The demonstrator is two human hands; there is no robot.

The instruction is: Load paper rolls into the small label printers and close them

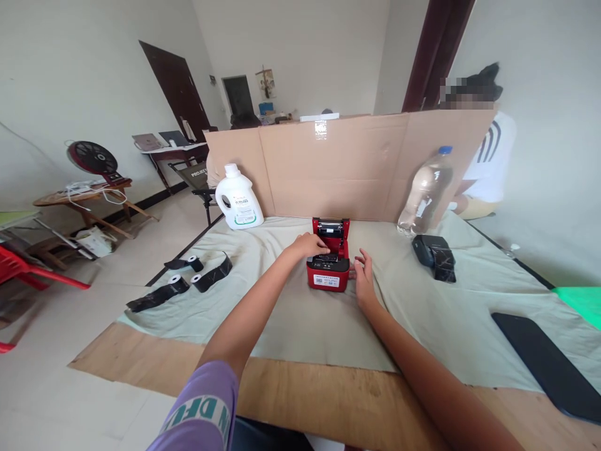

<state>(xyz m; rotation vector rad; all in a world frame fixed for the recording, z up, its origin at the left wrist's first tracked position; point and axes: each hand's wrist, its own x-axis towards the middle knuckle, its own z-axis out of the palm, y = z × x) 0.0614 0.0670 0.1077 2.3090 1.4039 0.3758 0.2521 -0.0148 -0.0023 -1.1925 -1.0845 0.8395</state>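
A small red and black label printer (327,282) stands on the cloth in front of me, its lid (331,228) raised at the back. My left hand (308,246) reaches over its left side, with curved, closed fingers dipping into the open bay. What they hold, if anything, is hidden. At the printer's right side is my right hand (363,279), fingers apart and thumb close to the casing; whether it touches cannot be made out. On the left lie several small rolls with black tape-like strips, one of them a partly unrolled roll (213,275).
A cardboard screen (323,169) closes off the table's back. Before it stand a white detergent jug (239,200) and a clear bottle (427,191). To the right are a dark device with a black strip (434,257) and a black phone (547,363). A person (493,156) sits behind.
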